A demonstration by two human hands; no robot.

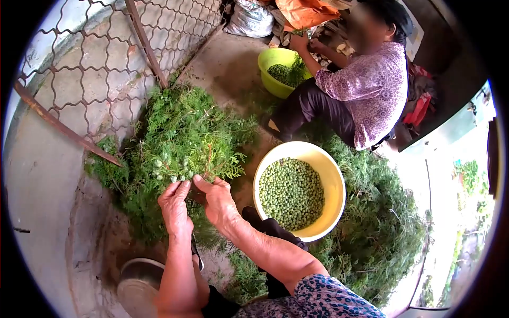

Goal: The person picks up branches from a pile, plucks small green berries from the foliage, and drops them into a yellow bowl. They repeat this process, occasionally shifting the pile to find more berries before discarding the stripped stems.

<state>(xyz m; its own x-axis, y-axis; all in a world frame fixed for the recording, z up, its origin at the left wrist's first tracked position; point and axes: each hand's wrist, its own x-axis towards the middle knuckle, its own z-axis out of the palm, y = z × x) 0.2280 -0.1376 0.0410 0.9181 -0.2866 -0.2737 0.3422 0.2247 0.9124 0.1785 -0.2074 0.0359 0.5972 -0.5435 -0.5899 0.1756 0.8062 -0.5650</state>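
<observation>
A leafy evergreen sprig (210,160) with pale green cones (168,167) is held out before me over a heap of cut branches. My right hand (218,201) is closed round its lower end, thumb on top. Fingers pinched, my left hand (176,208) is at the cones on the left side of the sprig; the exact point of its grip is hidden. To the right of my hands stands a yellow tub (336,185), partly filled with small green cones (291,195).
Cut evergreen branches (175,119) lie against a metal lattice (93,69); more greenery (371,222) lies right. A seated person (366,87) handles a sprig above a lime-green basin (269,85). A metal pan (139,289) sits at lower left, a white sack (249,20) at the back.
</observation>
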